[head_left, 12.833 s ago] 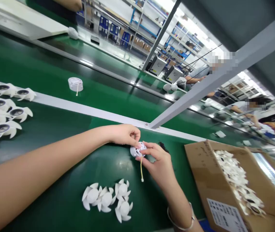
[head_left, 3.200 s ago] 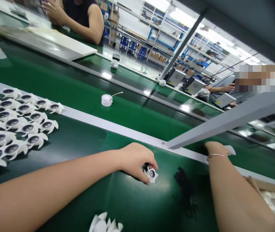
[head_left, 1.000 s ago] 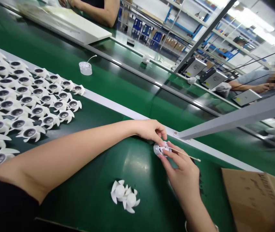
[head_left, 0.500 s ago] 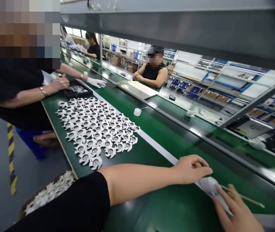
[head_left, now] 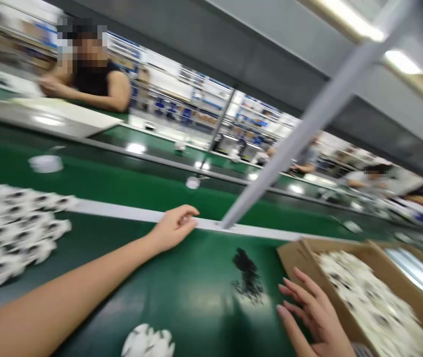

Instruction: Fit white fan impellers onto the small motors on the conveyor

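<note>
My left hand (head_left: 174, 229) rests near the white strip (head_left: 122, 212) along the green table (head_left: 181, 297), fingers loosely stretched, nothing visible in it. My right hand (head_left: 313, 315) hovers open over the table beside the near wall of a cardboard box (head_left: 296, 254) filled with white fan impellers (head_left: 363, 297). A small pile of black parts (head_left: 247, 277) lies between the two hands. A few white impellers (head_left: 148, 342) sit at the bottom edge. The picture is smeared by motion.
Rows of white impellers (head_left: 10, 233) cover the table at left. A white round part (head_left: 45, 163) and another (head_left: 192, 182) ride the green belt (head_left: 129, 186) beyond the strip. A slanted grey post (head_left: 289, 144) rises from the strip. A person (head_left: 92, 82) sits across.
The white part with the thin stick that both hands held is gone from them. Both hands have opened. The view has swung right, back onto the cardboard box.
</note>
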